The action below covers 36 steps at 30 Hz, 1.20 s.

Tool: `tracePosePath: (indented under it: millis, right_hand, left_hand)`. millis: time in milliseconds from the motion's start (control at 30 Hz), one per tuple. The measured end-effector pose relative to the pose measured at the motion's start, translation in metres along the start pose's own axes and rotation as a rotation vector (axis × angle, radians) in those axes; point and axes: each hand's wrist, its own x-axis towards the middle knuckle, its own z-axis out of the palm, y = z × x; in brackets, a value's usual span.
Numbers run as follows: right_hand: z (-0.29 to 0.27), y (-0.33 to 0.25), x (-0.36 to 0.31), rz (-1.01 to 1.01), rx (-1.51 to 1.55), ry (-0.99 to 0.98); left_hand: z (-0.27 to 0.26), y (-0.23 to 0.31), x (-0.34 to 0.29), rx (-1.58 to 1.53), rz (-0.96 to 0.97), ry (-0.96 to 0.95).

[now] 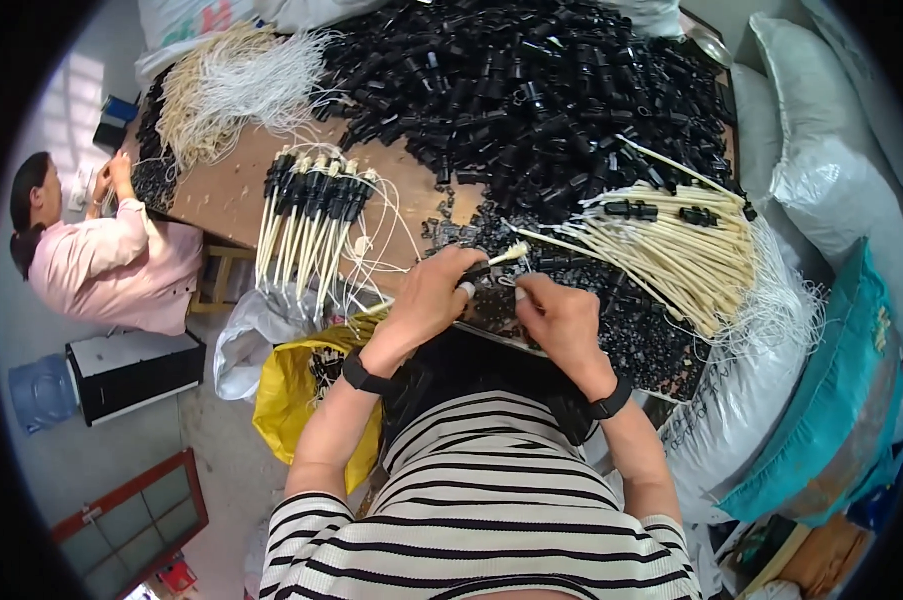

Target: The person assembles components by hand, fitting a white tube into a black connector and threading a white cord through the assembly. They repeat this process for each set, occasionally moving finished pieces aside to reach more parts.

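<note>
Left hand [426, 300] grips a black tubular plastic fitting [479, 271] with a cream end [512, 253]; right hand [563, 318] pinches a thin white cord [507, 281] just beside it.

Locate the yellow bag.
In the head view, the yellow bag is left of and below centre, beside the left forearm and a white bag.

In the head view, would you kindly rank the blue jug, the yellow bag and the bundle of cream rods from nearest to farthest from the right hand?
1. Cream rods: just ahead and right of the right hand.
2. Yellow bag: to its left, past the left hand.
3. Blue jug: far left.
</note>
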Motion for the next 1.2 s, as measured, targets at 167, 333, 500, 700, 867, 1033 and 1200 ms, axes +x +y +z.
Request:
tracePosePath:
  millis: [167,333,500,700,867,1033,1200]
  right_hand:
    - [0.003,0.002,0.005,-0.007,0.016,0.017]
    - [0.006,0.001,0.006,-0.016,0.027,-0.043]
    - [0.008,0.0,0.006,0.09,0.141,-0.098]
    - [0.005,-0.006,0.003,-0.073,0.09,-0.197]
    - [0.006,-0.006,0.005,-0.086,0.064,-0.117]
    - [0.008,0.0,-0.002,-0.053,0.229,-0.27]
    - [0.012,0.003,-0.006,0.217,0.3,-0.107]
  left_hand:
    - [-0.003,-0.003,-0.001,0.177,0.112,-0.009]
    - [-0.002,0.0,0.0,0.172,0.139,-0.054]
    - [0.002,0.005,0.002,0.112,0.196,-0.076]
    - [0.001,0.004,0.002,-0.126,0.151,-0.158]
    - [0.0,0.001,0.005,-0.107,0.468,0.207]
    - [-0.001,-0.005,0.001,-0.17,0.557,0.166]
    - [-0.022,-0.052,0.018,0.344,0.121,0.367]
